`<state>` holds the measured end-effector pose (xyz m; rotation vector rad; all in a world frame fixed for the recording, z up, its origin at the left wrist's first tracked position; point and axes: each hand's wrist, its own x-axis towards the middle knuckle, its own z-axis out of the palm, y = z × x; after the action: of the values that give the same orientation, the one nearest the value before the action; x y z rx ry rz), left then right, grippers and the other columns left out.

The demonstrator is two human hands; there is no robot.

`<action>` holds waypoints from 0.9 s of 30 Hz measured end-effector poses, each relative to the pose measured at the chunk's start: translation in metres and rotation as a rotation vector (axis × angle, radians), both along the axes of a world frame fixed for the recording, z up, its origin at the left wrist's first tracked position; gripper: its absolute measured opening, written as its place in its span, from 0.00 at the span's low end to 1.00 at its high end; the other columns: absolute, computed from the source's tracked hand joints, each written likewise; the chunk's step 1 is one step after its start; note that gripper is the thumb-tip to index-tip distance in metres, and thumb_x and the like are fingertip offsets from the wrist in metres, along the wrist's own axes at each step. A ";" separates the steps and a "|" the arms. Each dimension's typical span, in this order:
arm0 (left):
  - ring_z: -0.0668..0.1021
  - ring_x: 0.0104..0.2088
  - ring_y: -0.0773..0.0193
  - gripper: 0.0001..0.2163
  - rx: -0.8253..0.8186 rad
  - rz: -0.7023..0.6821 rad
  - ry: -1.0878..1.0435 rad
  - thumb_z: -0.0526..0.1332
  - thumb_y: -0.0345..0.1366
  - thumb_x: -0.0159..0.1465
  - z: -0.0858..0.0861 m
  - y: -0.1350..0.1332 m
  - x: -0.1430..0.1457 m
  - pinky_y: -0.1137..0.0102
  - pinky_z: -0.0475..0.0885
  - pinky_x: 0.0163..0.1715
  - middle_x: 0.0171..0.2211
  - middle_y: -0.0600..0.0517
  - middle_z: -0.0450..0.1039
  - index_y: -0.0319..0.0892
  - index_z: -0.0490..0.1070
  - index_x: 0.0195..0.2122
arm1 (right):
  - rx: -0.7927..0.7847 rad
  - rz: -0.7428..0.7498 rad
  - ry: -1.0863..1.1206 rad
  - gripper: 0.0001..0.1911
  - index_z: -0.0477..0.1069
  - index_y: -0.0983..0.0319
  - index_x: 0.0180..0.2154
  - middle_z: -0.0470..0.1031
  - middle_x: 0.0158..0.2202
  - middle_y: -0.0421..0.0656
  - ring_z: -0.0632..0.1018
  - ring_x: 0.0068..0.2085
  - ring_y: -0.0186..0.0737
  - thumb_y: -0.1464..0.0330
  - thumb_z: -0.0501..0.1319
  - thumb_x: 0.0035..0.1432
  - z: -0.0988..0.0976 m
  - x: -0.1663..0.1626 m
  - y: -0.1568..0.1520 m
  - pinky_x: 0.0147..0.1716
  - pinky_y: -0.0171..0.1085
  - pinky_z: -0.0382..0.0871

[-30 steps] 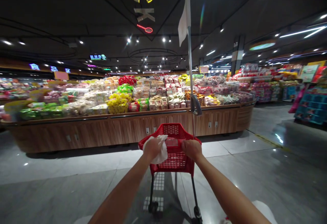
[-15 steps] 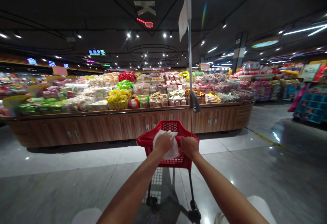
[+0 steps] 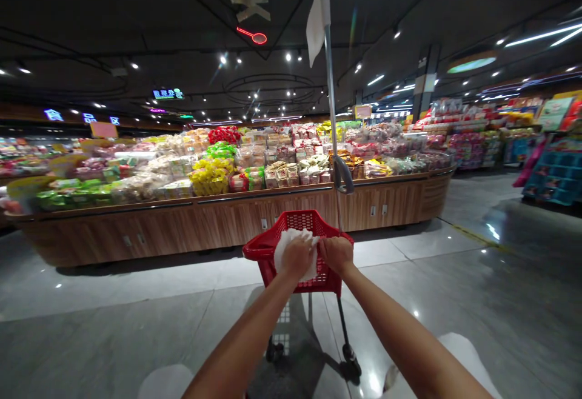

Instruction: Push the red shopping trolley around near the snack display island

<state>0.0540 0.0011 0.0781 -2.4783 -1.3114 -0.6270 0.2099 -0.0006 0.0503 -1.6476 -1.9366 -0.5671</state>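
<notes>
left hand: fingers curled shut around a white cloth, pressing it onto the near rim of the red cart
right hand: closed in a fist on the cart's near rim, just beside the left hand
arms: both stretched forward, converging on the cart
white cloth: bunched, sticks out above and left of the left hand's knuckles, over the basket edge
red cart: plastic mesh basket on a thin frame, straight ahead on the grey tile floor, rear wheel visible
pole: metal, rises from the cart's right side, white flag at top
beyond cart: wooden display island piled with packaged snacks, well apart from the cart
far right: more stocked shelves
</notes>
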 end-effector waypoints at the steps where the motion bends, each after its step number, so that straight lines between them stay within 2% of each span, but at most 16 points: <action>1: 0.76 0.50 0.57 0.14 -0.033 0.001 0.028 0.50 0.34 0.69 0.007 0.003 0.010 0.62 0.70 0.52 0.48 0.45 0.76 0.43 0.73 0.49 | 0.005 0.007 -0.007 0.21 0.75 0.64 0.28 0.78 0.26 0.48 0.76 0.28 0.39 0.66 0.49 0.66 0.000 0.000 0.000 0.29 0.37 0.53; 3: 0.79 0.42 0.57 0.14 -0.075 0.002 0.080 0.50 0.33 0.68 0.021 0.010 0.018 0.63 0.72 0.46 0.40 0.45 0.79 0.42 0.75 0.45 | 0.011 0.020 -0.022 0.21 0.75 0.64 0.27 0.78 0.26 0.47 0.76 0.28 0.39 0.66 0.49 0.66 0.000 0.002 0.000 0.30 0.36 0.54; 6: 0.80 0.37 0.58 0.15 -0.097 0.047 0.119 0.49 0.34 0.69 0.031 0.018 0.002 0.64 0.72 0.42 0.35 0.46 0.79 0.42 0.76 0.41 | 0.016 0.028 -0.030 0.22 0.76 0.64 0.27 0.78 0.27 0.48 0.76 0.29 0.39 0.66 0.48 0.66 -0.001 0.007 0.000 0.31 0.37 0.55; 8: 0.80 0.39 0.58 0.16 -0.083 0.080 0.091 0.48 0.35 0.70 0.026 0.019 -0.019 0.65 0.71 0.43 0.37 0.46 0.79 0.42 0.76 0.41 | 0.011 0.028 -0.030 0.23 0.76 0.64 0.28 0.78 0.27 0.48 0.76 0.29 0.40 0.66 0.47 0.67 -0.001 0.008 0.001 0.31 0.37 0.55; 12: 0.78 0.44 0.60 0.17 0.012 0.088 -0.051 0.47 0.37 0.70 0.005 0.011 -0.073 0.66 0.70 0.46 0.43 0.47 0.78 0.44 0.74 0.48 | -0.017 0.037 -0.023 0.23 0.76 0.64 0.28 0.79 0.28 0.48 0.76 0.29 0.40 0.65 0.47 0.67 -0.002 0.010 0.004 0.32 0.37 0.55; 15: 0.78 0.41 0.59 0.18 0.070 0.114 -0.096 0.47 0.41 0.70 -0.006 0.005 -0.113 0.64 0.70 0.46 0.39 0.47 0.79 0.42 0.76 0.42 | -0.031 0.052 -0.019 0.23 0.76 0.64 0.28 0.79 0.28 0.48 0.76 0.30 0.39 0.64 0.47 0.67 -0.003 0.013 0.010 0.32 0.36 0.55; 18: 0.77 0.42 0.58 0.18 0.123 0.086 -0.147 0.48 0.41 0.70 -0.011 0.007 -0.134 0.62 0.69 0.48 0.37 0.46 0.79 0.42 0.76 0.37 | -0.058 0.065 -0.024 0.23 0.76 0.63 0.29 0.79 0.29 0.47 0.77 0.30 0.38 0.64 0.47 0.67 0.000 0.021 0.017 0.32 0.35 0.55; 21: 0.77 0.41 0.56 0.16 0.164 0.133 -0.217 0.48 0.38 0.69 -0.018 0.010 -0.128 0.60 0.70 0.47 0.36 0.46 0.78 0.41 0.75 0.36 | -0.101 0.048 -0.025 0.23 0.76 0.63 0.28 0.79 0.29 0.46 0.77 0.31 0.38 0.64 0.47 0.68 0.008 0.029 0.019 0.34 0.34 0.58; 24: 0.77 0.38 0.54 0.16 0.202 0.213 -0.240 0.49 0.36 0.68 -0.026 0.003 -0.101 0.59 0.70 0.44 0.33 0.44 0.77 0.39 0.76 0.34 | -0.041 0.050 0.044 0.18 0.76 0.63 0.33 0.79 0.34 0.47 0.77 0.38 0.40 0.69 0.49 0.66 0.018 0.022 0.010 0.44 0.36 0.60; 27: 0.77 0.35 0.55 0.14 0.216 0.181 -0.265 0.51 0.35 0.67 -0.033 -0.015 -0.068 0.60 0.70 0.41 0.30 0.45 0.76 0.40 0.76 0.33 | 0.028 0.222 0.155 0.16 0.74 0.62 0.42 0.77 0.45 0.47 0.75 0.46 0.40 0.71 0.48 0.66 0.025 -0.007 -0.007 0.52 0.37 0.58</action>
<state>-0.0137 -0.0142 0.0455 -2.1311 -1.4543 -1.0193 0.2033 -0.0077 0.0757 -1.3924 -1.9537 -0.3663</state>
